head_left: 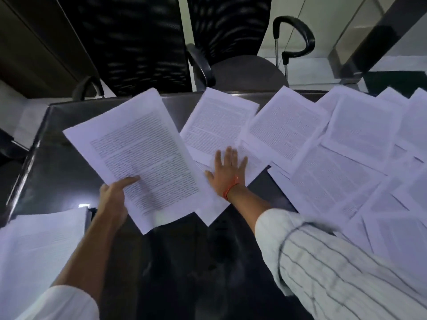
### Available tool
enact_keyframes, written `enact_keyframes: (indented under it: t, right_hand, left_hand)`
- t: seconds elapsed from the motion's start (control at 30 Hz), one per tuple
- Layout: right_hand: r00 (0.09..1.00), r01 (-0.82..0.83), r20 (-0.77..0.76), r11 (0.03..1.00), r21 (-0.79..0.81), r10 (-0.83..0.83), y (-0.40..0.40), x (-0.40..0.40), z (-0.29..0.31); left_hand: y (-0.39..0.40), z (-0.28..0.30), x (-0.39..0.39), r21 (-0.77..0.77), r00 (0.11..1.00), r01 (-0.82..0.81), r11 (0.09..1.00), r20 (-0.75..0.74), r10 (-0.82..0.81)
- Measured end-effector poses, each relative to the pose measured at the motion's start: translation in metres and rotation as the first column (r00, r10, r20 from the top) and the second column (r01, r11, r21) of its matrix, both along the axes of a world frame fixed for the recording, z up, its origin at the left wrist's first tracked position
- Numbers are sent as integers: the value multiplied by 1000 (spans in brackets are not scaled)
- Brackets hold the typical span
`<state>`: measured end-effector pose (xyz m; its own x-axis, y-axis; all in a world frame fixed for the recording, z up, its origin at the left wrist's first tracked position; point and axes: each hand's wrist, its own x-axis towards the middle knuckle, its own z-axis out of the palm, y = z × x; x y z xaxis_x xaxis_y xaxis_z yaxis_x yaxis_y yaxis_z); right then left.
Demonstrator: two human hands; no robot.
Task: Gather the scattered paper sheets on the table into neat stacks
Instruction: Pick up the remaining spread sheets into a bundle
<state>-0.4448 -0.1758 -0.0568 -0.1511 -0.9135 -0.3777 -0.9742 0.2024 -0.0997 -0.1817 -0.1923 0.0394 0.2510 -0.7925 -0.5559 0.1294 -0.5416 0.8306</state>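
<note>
— How far along are the stacks?

— Early, I'd judge. One pile of sheets [39,241] lies at the near left edge of the desk [57,158], but loose printed sheets [346,158] cover its right side, overlapping at all angles.

— And the grip?

— The left hand [114,195] holds a gathered bundle of sheets [141,155] by its near edge, thumb on top. The right hand [227,168] lies flat, fingers spread, pressing on the next overlapped sheet [217,128] — nothing pinched.
</note>
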Motion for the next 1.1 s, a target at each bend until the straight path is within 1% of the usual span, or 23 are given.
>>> enact_keyframes:
  t: [0.1,0.17,0.27,0.33,0.37,0.4,0.43,0.47,0.5,0.53,0.57,0.6,0.63,0.7,0.73,0.77,0.83,0.87,0.97,1.0,1.03,1.07,1.1]
  right_hand:
    - [988,150,43,988,26,-151,36,27,-1]
    - [972,231,36,972,53,-233,55,38,2]
    - [967,252,25,965,69,-254,69,41,12]
    - [963,265,40,964,32,-266,74,35,19]
    - [957,283,76,957,-60,-279,77,29,17]
    - [923,370,176,914,-166,-341,78,21,17]
    - [828,523,358,825,-215,-431,76,12,22]
    - [670,688,540,700,-192,-510,72,5,30]
    - [444,840,696,533,-105,-564,69,-2,36]
    - [269,919,778,394,-31,-567,66,-8,40]
    - [186,947,806,320,5,-563,62,-14,42]
    - [173,946,786,323,36,-594,60,-15,41]
    - [202,928,732,367,70,-651,56,-14,40]
    - [267,909,545,395,131,-795,51,-8,36]
    - [275,910,476,385,151,-835,48,-4,37]
    - [259,915,451,367,169,-854,45,0,39]
    - [186,925,458,312,217,-869,37,3,39]
    - [158,929,471,293,228,-868,34,4,38]
    - [62,942,476,209,263,-877,29,-3,38]
    - [47,941,475,199,274,-878,30,-5,38]
    - [34,932,485,202,300,-874,31,-6,38]
    - [6,922,525,207,326,-851,33,-8,37]
    - [-48,911,583,204,359,-811,36,-9,35]
  left_hand:
    - [-26,-8,4,42,994,108,993,-6,-108]
    - [-43,-15,-6,64,981,193,979,-13,-193]
    - [-61,-25,-35,79,936,352,932,-4,-353]
    - [-69,-31,-57,75,881,472,879,11,-474]
    - [-72,-35,-68,72,848,526,848,28,-529]
    - [-74,-39,-77,75,820,565,822,54,-569]
    - [-77,-43,-86,86,798,590,803,87,-596]
    - [-81,-47,-95,104,768,618,779,132,-627]
    - [-85,-49,-104,119,726,652,749,185,-662]
    - [-89,-50,-112,140,670,689,712,252,-698]
    - [-94,-51,-123,152,609,724,673,318,-727]
    - [-96,-51,-132,164,544,754,636,386,-745]
    - [-98,-53,-139,179,470,780,600,466,-750]
    - [-97,-65,-155,260,217,829,495,667,-713]
    - [-93,-70,-162,297,120,836,461,720,-683]
    - [-88,-76,-165,320,77,836,446,736,-672]
    - [-83,-83,-172,343,63,831,439,726,-685]
    - [-81,-82,-174,361,38,827,431,729,-683]
    - [-76,-72,-177,436,-106,818,375,755,-647]
    - [-75,-68,-178,454,-127,816,358,745,-654]
    - [-74,-65,-176,464,-106,811,356,715,-691]
    - [-74,-62,-172,451,-18,811,373,656,-754]
    - [-75,-60,-166,417,117,816,400,559,-821]
